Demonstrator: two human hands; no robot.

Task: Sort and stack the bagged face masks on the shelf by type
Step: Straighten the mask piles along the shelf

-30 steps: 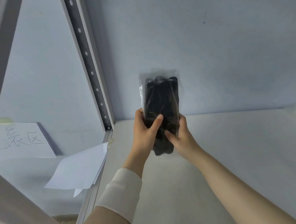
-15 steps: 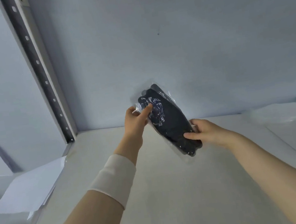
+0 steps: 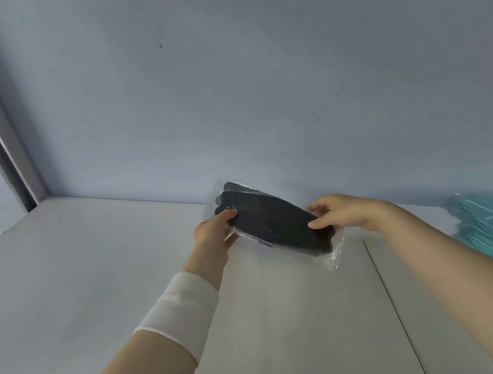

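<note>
I see the pale shelf board (image 3: 95, 285) filling the lower frame under the blue-grey back wall (image 3: 227, 95). Both forearms reach in from the bottom edge, the left wearing a white wrist sleeve (image 3: 180, 311). The clear bag of black face masks (image 3: 272, 224) is tilted just right of centre; I can't tell if it touches the board. Bagged teal masks (image 3: 491, 223) lie at the right edge. The left hand (image 3: 215, 231) pinches the bag's upper-left end; the right hand (image 3: 345, 211) grips its lower-right end with curled fingers.
</note>
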